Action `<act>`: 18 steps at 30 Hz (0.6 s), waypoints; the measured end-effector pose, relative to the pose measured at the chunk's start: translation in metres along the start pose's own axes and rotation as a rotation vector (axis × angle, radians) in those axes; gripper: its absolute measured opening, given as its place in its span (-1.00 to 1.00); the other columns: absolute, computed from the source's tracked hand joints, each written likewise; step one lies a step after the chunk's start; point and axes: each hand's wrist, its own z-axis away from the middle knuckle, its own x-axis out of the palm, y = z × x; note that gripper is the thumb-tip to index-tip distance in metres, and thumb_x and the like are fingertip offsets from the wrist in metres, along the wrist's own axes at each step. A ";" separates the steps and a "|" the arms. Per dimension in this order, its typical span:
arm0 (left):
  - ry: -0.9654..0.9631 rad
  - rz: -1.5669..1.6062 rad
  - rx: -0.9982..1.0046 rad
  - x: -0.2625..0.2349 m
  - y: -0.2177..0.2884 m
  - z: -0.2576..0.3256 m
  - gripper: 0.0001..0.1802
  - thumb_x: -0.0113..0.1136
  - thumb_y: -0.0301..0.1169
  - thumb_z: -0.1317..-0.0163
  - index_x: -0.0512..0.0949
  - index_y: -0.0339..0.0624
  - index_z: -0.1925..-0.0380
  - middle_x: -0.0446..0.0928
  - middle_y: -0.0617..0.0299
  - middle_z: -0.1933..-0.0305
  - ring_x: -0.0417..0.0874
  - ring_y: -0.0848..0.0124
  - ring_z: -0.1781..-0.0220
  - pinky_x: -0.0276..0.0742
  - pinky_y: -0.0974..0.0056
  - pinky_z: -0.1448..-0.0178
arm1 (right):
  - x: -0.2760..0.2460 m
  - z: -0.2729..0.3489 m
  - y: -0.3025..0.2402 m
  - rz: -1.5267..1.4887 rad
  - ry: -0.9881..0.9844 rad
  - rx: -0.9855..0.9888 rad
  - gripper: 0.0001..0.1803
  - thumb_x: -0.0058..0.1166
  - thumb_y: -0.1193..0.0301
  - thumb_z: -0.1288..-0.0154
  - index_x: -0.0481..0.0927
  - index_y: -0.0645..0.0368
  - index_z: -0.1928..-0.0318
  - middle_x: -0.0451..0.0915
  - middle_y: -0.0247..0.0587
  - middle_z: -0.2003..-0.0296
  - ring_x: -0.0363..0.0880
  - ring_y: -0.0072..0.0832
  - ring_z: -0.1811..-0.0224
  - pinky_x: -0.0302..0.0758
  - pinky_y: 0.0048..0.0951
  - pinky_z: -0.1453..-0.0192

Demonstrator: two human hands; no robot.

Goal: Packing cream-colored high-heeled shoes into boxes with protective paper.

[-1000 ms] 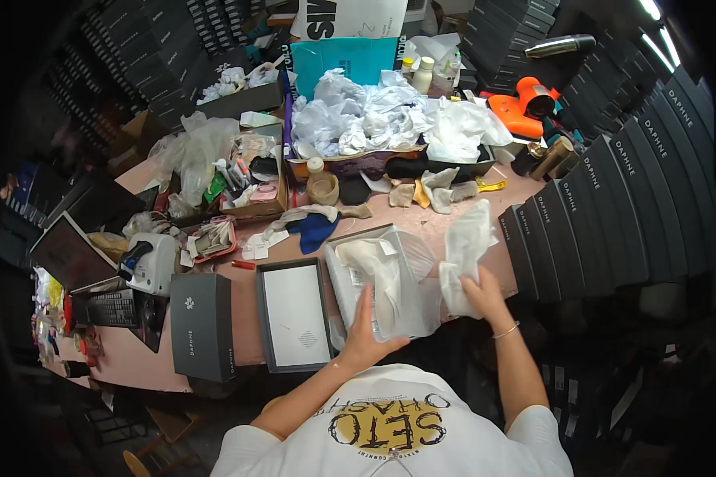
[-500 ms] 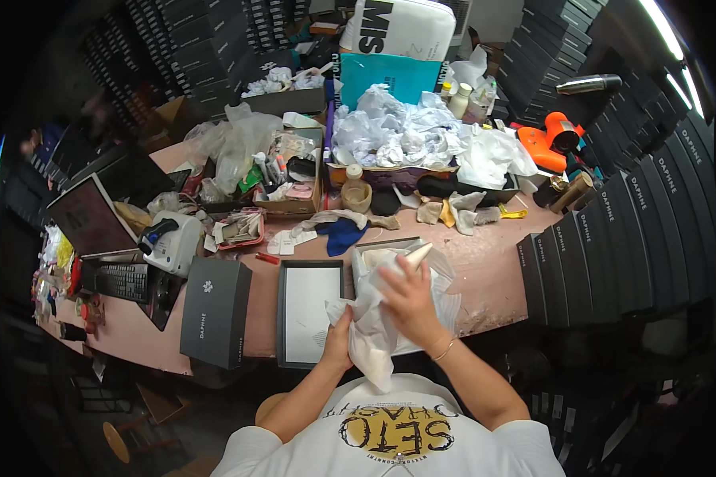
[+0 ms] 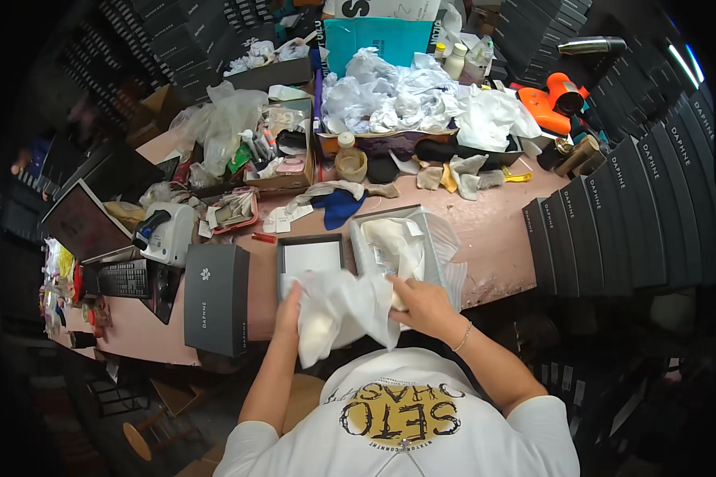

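A crumpled sheet of white tissue paper (image 3: 338,314) hangs between both hands at the near table edge. My left hand (image 3: 288,306) grips its left side and my right hand (image 3: 422,306) holds its right side. Behind the paper an open grey shoe box (image 3: 406,238) lined with more white paper sits on the pink table (image 3: 493,222). To its left lies the box's upturned lid (image 3: 310,258), white inside with a dark rim. What lies in the box under the paper is hidden.
A closed dark box (image 3: 216,298) lies left of the lid. A keyboard (image 3: 123,278), a laptop (image 3: 79,222) and a white label printer (image 3: 167,234) stand at the left. Crumpled white paper (image 3: 406,99) piles at the back. Dark boxes (image 3: 620,215) stack upright at the right.
The white paper was spread over the box with my right hand at its far right. Both hands have since gathered it and drawn it toward me, over the lid and the table edge.
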 end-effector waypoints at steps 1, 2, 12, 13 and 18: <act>0.167 0.247 -0.015 0.022 0.021 0.012 -0.52 -0.04 -0.12 -0.35 0.36 -0.19 -0.13 0.44 0.13 -0.15 0.49 0.25 -0.13 0.36 0.12 -0.24 | 0.009 0.005 0.014 -0.037 0.087 0.130 -0.28 0.26 0.11 -0.01 0.33 0.13 -0.15 0.57 0.05 0.28 0.59 -0.06 0.24 0.52 -0.20 0.22; 0.228 0.300 0.175 0.035 0.039 0.020 -0.54 -0.05 -0.12 -0.36 0.38 -0.21 -0.10 0.45 0.11 -0.13 0.49 0.22 -0.13 0.37 0.09 -0.23 | 0.016 0.007 0.030 -0.074 0.177 0.259 -0.30 0.25 0.11 -0.03 0.33 0.14 -0.15 0.57 0.07 0.26 0.59 -0.05 0.22 0.52 -0.19 0.18; -0.149 -1.672 0.727 0.023 0.027 -0.031 -0.24 0.25 -0.11 -0.10 0.27 -0.32 -0.21 0.41 -0.19 -0.10 0.41 -0.01 -0.19 0.26 0.13 -0.29 | -0.033 0.023 0.083 -0.425 0.371 0.358 -0.61 0.10 0.25 -0.19 0.50 0.22 0.05 0.59 0.13 0.25 0.59 -0.02 0.18 0.48 -0.23 0.10; -0.149 -1.542 0.768 0.041 0.035 -0.033 -0.21 0.24 -0.09 -0.11 0.23 -0.32 -0.24 0.38 -0.20 -0.14 0.39 0.01 -0.22 0.24 0.14 -0.31 | -0.041 0.023 0.080 -0.303 0.297 0.301 -0.63 0.06 0.19 -0.18 0.52 0.20 0.12 0.59 0.13 0.33 0.59 0.00 0.23 0.49 -0.20 0.15; -0.769 -0.777 -0.290 0.126 0.017 -0.028 -0.18 -0.22 0.17 -0.32 0.05 -0.25 -0.34 0.35 -0.03 -0.21 0.39 0.18 -0.24 0.30 0.15 -0.28 | -0.064 0.002 0.042 0.098 -0.105 -0.074 -0.54 0.06 0.01 -0.08 0.54 0.20 0.31 0.57 0.03 0.52 0.57 -0.02 0.45 0.48 -0.13 0.34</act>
